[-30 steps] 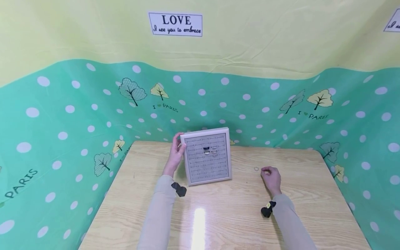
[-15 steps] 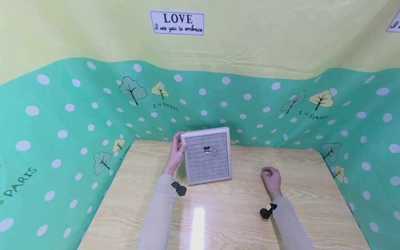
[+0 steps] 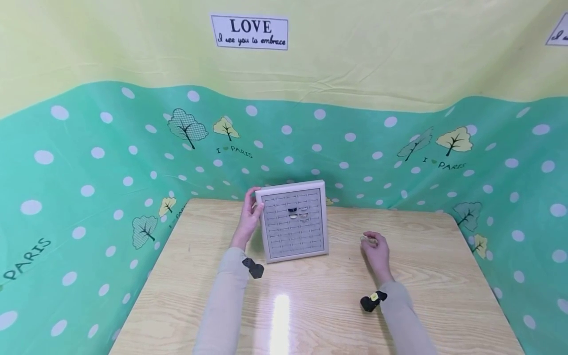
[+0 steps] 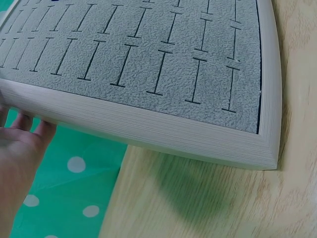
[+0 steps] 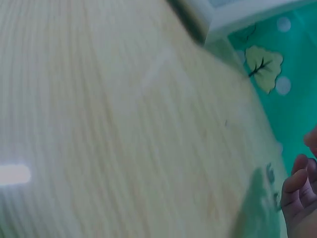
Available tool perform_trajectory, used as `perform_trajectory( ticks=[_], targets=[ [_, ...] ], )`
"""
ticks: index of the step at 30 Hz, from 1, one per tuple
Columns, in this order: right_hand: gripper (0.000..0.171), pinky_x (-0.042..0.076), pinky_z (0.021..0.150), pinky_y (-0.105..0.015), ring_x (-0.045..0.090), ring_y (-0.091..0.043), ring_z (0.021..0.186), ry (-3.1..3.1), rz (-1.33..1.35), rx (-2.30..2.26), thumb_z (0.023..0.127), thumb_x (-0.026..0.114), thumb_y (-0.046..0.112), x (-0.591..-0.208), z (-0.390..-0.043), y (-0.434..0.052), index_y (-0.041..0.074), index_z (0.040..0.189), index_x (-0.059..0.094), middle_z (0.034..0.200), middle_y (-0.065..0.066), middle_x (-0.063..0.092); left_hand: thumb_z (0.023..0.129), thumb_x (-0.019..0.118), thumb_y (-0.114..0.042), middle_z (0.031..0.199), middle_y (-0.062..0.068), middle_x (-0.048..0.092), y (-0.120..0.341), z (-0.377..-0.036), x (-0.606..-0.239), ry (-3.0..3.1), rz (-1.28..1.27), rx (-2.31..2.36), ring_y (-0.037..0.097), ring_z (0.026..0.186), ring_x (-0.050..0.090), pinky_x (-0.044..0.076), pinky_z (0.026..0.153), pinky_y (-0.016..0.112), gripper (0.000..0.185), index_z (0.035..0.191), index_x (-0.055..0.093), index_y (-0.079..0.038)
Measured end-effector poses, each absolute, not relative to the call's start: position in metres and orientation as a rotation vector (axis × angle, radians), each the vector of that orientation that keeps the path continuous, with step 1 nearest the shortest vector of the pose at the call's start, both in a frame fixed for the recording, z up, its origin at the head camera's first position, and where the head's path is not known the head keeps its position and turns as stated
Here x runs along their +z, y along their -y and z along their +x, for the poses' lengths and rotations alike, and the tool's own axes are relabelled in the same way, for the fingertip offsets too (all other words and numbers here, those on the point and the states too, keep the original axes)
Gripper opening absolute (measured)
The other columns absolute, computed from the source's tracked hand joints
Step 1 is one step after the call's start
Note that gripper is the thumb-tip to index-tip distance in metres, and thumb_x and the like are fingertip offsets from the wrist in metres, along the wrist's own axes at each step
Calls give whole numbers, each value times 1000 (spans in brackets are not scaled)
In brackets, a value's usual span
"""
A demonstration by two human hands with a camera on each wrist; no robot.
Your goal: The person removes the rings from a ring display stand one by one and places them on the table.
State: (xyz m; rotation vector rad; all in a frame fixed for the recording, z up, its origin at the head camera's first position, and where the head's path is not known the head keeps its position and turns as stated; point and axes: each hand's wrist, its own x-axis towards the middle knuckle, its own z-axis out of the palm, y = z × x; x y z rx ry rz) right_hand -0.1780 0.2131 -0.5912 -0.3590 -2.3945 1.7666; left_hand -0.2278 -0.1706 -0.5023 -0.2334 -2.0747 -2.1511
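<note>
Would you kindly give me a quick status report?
Left hand grips tilted grey slotted ring tray. Right hand fingers on small ring. Nothing between.

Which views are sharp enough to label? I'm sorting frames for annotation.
Head view: sharp, with a glare streak on the table. Left wrist view: crisp on the ring tray, which casts a shadow beneath. Right wrist view: motion-blurred; only the right hand reads.

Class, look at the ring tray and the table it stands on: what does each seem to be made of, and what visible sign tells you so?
The ring tray: a pad that looks like grey velvet or felt, going by its fuzzy matt nap cut with slots, in a pale frame, perhaps painted wood, with fine lines along its side. The table: light wood or a wood-look laminate, with long grain lines and a glossy glare streak.
</note>
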Motion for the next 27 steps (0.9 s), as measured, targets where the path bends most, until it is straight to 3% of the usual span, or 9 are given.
perform_trajectory(
  ticks=[7,13,21,27],
  targets=[
    [34,42,58,-16,49,-7,70,2335,-300,1829,88,61,0,-581,-182,-195,1,122,60,120,-14,52,100,44,0,132,20,46,170,-227,-501,2089,-227,-2163,36,112,54,45,96,45,50,146,29,-14],
    [34,44,56,-15,56,-4,69,2277,-206,1909,89,60,-3,-567,-181,-178,-2,123,59,119,-18,53,100,42,0,134,23,44,170,-227,-502,2071,-225,-2196,39,114,52,44,98,47,53,149,25,-10],
    [36,47,55,-17,63,-18,75,2251,-127,1968,90,58,-5,-547,-179,-160,-2,126,57,118,-18,54,99,44,1,132,19,47,171,-227,-502,2076,-210,-2181,38,113,54,45,97,48,50,145,32,-15],
    [38,54,60,-29,64,-28,80,2234,-42,2043,89,58,-8,-527,-176,-150,-7,127,55,119,-25,54,99,44,1,132,20,47,171,-227,-502,2065,-215,-2184,37,112,53,45,96,46,50,145,31,-13]
  ],
)
